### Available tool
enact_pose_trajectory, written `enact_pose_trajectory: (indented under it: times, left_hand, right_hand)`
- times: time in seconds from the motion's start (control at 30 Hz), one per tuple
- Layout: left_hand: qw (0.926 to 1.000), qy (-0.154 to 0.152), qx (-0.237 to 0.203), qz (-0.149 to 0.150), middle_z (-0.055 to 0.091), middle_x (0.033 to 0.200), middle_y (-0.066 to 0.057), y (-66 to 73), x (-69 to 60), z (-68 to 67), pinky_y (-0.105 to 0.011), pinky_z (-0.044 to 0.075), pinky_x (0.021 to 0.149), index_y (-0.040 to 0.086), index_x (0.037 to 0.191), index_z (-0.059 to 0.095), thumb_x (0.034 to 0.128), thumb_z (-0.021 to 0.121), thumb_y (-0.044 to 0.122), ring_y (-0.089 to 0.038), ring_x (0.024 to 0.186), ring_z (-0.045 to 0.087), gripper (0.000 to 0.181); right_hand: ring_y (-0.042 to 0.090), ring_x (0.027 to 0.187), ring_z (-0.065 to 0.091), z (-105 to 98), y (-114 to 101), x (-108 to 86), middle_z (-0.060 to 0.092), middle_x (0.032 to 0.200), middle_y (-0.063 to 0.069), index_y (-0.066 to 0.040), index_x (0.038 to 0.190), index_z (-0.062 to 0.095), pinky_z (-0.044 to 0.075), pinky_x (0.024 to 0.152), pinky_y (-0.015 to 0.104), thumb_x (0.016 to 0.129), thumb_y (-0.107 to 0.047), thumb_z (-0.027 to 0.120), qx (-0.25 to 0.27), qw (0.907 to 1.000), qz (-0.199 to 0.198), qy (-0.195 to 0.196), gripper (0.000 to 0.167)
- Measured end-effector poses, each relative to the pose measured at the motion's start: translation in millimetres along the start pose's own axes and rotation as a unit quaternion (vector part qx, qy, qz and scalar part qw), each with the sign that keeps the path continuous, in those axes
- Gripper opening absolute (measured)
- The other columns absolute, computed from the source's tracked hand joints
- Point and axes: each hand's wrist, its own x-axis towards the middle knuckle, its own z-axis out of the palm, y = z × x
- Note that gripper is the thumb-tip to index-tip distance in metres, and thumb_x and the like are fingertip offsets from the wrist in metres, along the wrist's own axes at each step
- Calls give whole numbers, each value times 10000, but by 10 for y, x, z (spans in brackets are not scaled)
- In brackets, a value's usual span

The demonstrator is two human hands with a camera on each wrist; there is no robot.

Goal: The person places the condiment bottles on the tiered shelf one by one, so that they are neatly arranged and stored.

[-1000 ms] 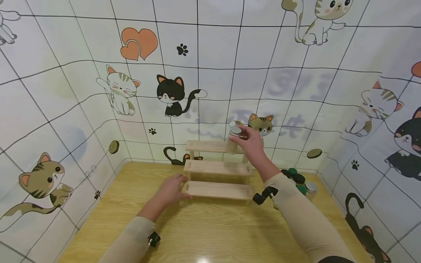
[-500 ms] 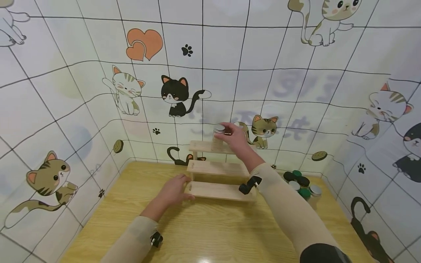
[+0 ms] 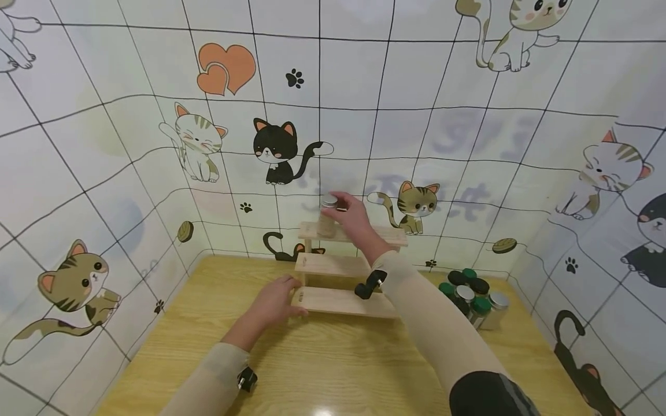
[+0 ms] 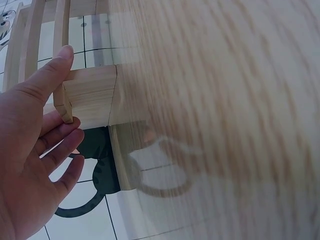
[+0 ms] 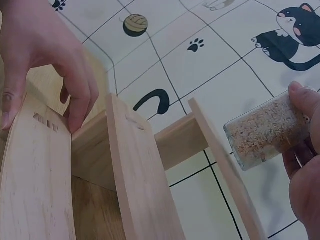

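A three-tier wooden shelf rack (image 3: 333,264) stands against the back wall. My left hand (image 3: 273,303) grips the left end of its lowest tier; in the left wrist view the thumb (image 4: 55,70) lies on one face of the board and the fingers curl at the other. My right hand (image 3: 354,218) holds a glass spice jar (image 3: 326,222) with a silver lid, near the left end of the top tier. Tan granules fill the jar (image 5: 267,131) in the right wrist view, where its base faces the top board (image 5: 225,170) with a small gap.
Several jars with green, black and silver lids (image 3: 470,292) stand grouped on the wooden table (image 3: 312,364), right of the rack. Walls (image 3: 343,69) with cat drawings enclose the table at the back and sides.
My right hand has carried the jar leftward along the top tier, from its right part to near its left end. The left hand has kept its grip on the rack.
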Motion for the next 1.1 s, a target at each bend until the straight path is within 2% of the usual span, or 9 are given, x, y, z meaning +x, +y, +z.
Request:
enact_pose_trajectory:
  times: [0.17,0.3,0.43,0.73,0.93,1.1]
  left_hand:
    - [10000,24,41,35,682,1350,-122,-1,-13,-19,-533,576,1063,52,1366,720,778,997,543,-357,1200,694,815]
    - [10000,6,11,-4,682,1348,-119,11,-25,-37,-535,574,1064,51,1366,721,782,999,530,-357,1199,694,805]
    - [10000,18,39,-17,681,1351,-115,12,-25,-36,-534,576,1061,54,1369,718,785,995,534,-354,1197,695,805]
    - [9999,70,-147,49,682,1317,-72,15,-54,-34,-522,577,1067,52,1383,708,790,999,507,-332,1187,698,802]
    - [9999,64,-127,-2,680,1340,-83,15,-41,-31,-526,571,1079,55,1399,702,805,993,497,-342,1206,693,796]
    - [9999,88,-80,81,683,1326,-102,14,-45,-32,-537,576,1066,42,1383,703,805,994,492,-356,1196,696,789]
  right_hand:
    - [303,1247,680,133,60,24,710,1335,110,-105,1457,696,567,1002,434,976,-137,883,63,9999,43,131,517]
    - [293,1265,671,218,110,22,708,1365,84,-117,1484,673,556,1076,469,987,-216,882,-159,9997,-9,166,548]
    - [275,1272,662,260,169,-3,700,1371,39,-154,1505,659,556,1088,483,1004,-305,864,-345,9990,-108,247,562]
    - [282,1336,645,304,233,-50,685,1417,20,-159,1556,618,555,1103,495,1008,-336,858,-339,9986,-94,384,623]
    - [281,1338,620,302,250,-61,661,1424,19,-182,1598,565,564,1073,503,1017,-313,849,-563,9980,-117,242,659]
    - [262,1367,582,246,278,-129,622,1450,33,-193,1637,503,499,1159,456,998,-314,870,-634,9978,-96,178,746]
